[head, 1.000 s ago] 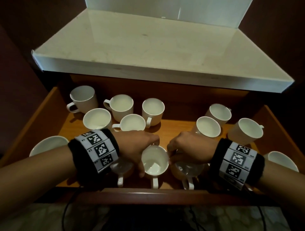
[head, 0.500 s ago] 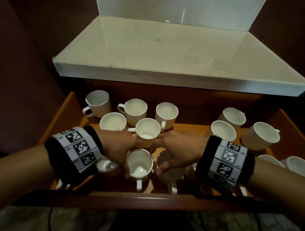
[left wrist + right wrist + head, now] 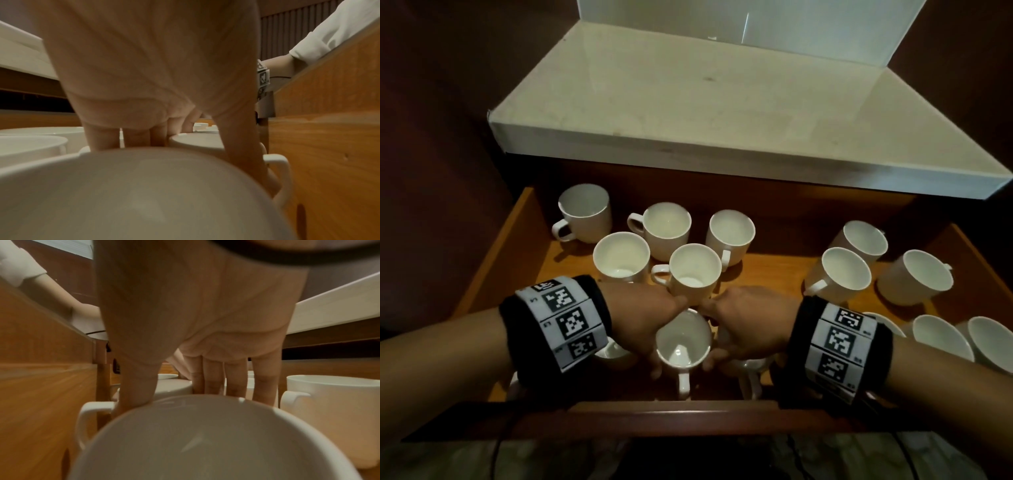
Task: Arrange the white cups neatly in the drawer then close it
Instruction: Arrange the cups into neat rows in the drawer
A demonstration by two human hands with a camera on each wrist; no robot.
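Several white cups stand in an open wooden drawer (image 3: 760,274). My left hand (image 3: 650,325) and right hand (image 3: 746,325) flank the middle cup (image 3: 683,346) of the front row, handle toward me. Each hand has its thumb on the near side and its fingers down the far side, pinching that cup (image 3: 197,142) (image 3: 174,386). Another cup (image 3: 144,194) sits under my left wrist. One more cup (image 3: 205,443) sits under my right wrist, mostly hidden in the head view.
A loose cluster of cups (image 3: 664,226) stands at the back left, more cups (image 3: 846,274) at the back right and front right (image 3: 941,335). A pale countertop (image 3: 722,120) overhangs the drawer's back. The drawer's front wall (image 3: 688,407) is close to my wrists.
My hands have drawn closer round the middle front cup, their knuckles now almost meeting beyond it. The head view has shifted; the other cups stand as before.
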